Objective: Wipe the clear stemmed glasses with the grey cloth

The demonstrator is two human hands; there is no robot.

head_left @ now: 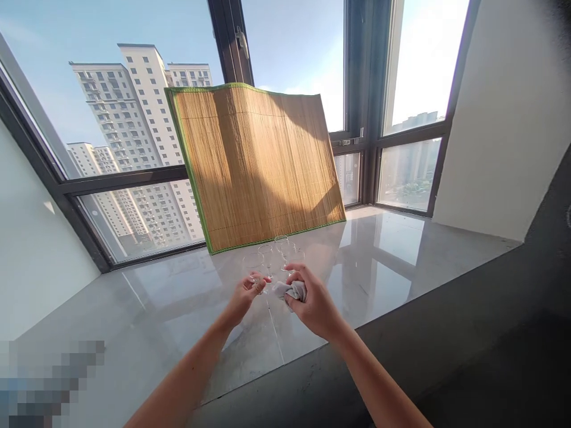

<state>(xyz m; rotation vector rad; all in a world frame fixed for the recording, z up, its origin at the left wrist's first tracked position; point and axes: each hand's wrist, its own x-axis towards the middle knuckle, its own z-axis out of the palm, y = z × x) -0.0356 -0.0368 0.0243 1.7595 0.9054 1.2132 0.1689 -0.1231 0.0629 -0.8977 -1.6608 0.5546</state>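
My left hand (250, 292) pinches a clear stemmed glass (253, 260) low down, with its bowl rising above the fingers. A crumpled light grey cloth (295, 290) is bunched in my right hand (314, 300), fingers curled round it, a short way to the right of my left hand. Just beyond both hands, several more clear stemmed glasses (282, 245) stand close together on the glossy grey tiled ledge (250, 351). Their outlines are faint and overlap, and my right fingers partly cover the nearest ones.
A bamboo mat (263, 166) with green edging leans against the dark-framed window (363, 71) behind the glasses. A white wall (495, 119) bounds the ledge on the right, another on the left (40, 249). The ledge's front edge (370, 321) drops off close to me.
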